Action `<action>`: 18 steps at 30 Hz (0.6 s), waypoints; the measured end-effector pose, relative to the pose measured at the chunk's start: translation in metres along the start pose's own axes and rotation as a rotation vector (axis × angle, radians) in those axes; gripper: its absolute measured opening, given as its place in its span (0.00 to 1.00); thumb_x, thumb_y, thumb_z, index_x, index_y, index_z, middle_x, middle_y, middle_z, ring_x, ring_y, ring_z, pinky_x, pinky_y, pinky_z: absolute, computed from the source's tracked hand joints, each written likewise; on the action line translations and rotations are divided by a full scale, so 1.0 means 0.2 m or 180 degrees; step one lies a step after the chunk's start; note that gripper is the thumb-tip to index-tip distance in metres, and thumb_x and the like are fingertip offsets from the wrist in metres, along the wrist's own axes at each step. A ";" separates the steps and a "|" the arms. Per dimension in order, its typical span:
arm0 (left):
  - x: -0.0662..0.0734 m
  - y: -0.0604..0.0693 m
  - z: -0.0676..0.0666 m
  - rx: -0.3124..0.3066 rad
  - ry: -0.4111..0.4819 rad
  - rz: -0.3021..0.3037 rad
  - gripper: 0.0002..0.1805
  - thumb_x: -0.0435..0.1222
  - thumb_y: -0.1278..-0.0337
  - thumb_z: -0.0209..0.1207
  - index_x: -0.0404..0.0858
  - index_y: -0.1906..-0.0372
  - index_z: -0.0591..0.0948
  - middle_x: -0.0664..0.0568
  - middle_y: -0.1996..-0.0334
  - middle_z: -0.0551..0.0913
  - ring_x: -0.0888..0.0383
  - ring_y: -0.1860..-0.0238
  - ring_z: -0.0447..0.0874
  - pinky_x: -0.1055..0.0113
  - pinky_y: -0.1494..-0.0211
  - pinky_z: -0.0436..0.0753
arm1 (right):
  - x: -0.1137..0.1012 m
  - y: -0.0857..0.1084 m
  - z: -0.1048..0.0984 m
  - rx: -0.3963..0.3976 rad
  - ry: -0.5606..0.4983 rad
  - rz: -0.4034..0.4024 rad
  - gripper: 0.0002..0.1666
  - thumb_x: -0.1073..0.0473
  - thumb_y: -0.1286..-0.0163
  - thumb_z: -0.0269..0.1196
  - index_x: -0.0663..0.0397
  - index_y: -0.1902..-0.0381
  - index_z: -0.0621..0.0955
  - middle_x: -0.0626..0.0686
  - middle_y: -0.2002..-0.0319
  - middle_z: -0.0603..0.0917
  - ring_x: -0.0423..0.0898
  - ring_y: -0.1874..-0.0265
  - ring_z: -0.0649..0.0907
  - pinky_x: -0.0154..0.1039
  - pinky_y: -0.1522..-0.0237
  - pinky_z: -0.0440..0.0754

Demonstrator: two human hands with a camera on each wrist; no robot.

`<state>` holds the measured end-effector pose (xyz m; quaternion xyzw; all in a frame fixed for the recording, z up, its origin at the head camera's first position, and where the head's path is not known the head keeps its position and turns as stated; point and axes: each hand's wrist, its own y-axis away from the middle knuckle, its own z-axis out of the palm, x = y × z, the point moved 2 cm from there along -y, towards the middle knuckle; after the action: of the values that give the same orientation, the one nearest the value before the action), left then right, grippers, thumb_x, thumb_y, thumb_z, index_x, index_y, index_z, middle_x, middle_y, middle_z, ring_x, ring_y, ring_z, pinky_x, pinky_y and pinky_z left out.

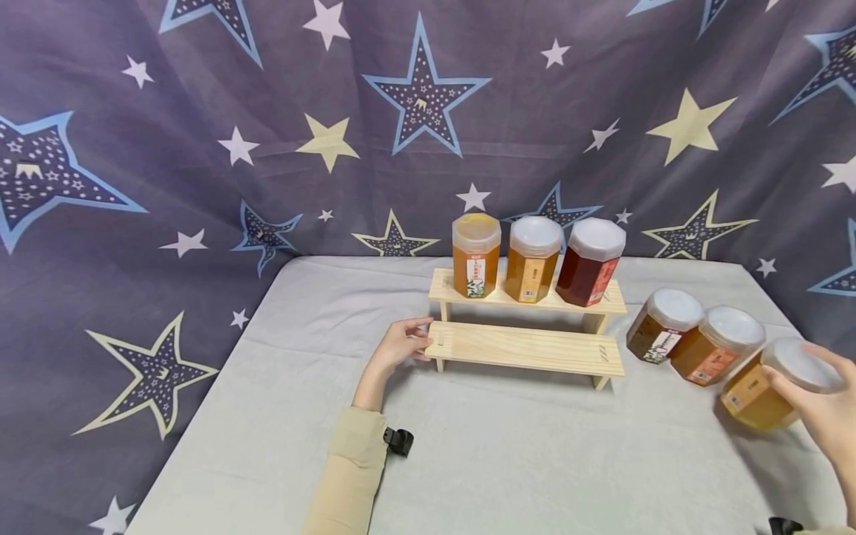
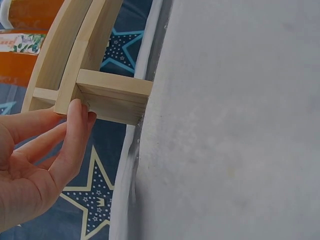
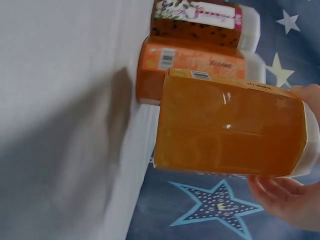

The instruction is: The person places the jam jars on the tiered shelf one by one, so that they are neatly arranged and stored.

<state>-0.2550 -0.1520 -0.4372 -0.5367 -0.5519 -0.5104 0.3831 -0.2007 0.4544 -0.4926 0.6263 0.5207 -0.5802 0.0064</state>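
Observation:
My left hand pinches the left end of the lower board of a two-step wooden rack; the left wrist view shows thumb and fingertips at the board's corner. At the right, my right hand grips an amber jar around its whitish lid. This jar leans and looks raised, with a shadow beside it. Next to it stand an orange-labelled jar and a dark jar with a white label. On the rack's upper step sit two amber jars and a dark red jar.
A pale grey cloth covers the table. Behind and to the left hangs a dark curtain printed with stars. A small black device is on the left sleeve.

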 end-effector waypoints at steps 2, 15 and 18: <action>0.00 0.00 0.00 -0.0005 -0.0013 0.0006 0.24 0.20 0.54 0.55 0.28 0.46 0.72 0.42 0.68 0.73 0.59 0.80 0.76 0.63 0.72 0.86 | -0.01 0.01 0.00 -0.0009 -0.0060 -0.0093 0.36 0.76 0.66 0.70 0.53 0.53 0.80 0.43 0.57 0.78 0.31 0.64 0.75 0.13 0.66 0.71; 0.01 0.01 0.00 -0.0039 -0.0018 0.0008 0.24 0.20 0.53 0.54 0.27 0.46 0.71 0.43 0.69 0.72 0.60 0.81 0.75 0.62 0.71 0.86 | -0.64 0.10 0.00 -0.0026 0.0451 -0.0750 0.30 0.60 0.64 0.73 0.59 0.57 0.81 0.51 0.63 0.75 0.25 0.57 0.60 0.21 0.57 0.58; -0.01 -0.01 0.00 0.0000 -0.0041 -0.0020 0.24 0.20 0.53 0.55 0.28 0.46 0.72 0.44 0.69 0.72 0.60 0.81 0.75 0.63 0.72 0.86 | -0.90 0.14 0.01 -0.0114 0.0592 -0.0604 0.29 0.56 0.61 0.71 0.63 0.59 0.80 0.64 0.65 0.70 0.23 0.61 0.57 0.22 0.68 0.56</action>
<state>-0.2559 -0.1531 -0.4386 -0.5383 -0.5560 -0.5081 0.3780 -0.1448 0.3243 -0.3776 0.6251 0.5861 -0.5083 -0.0856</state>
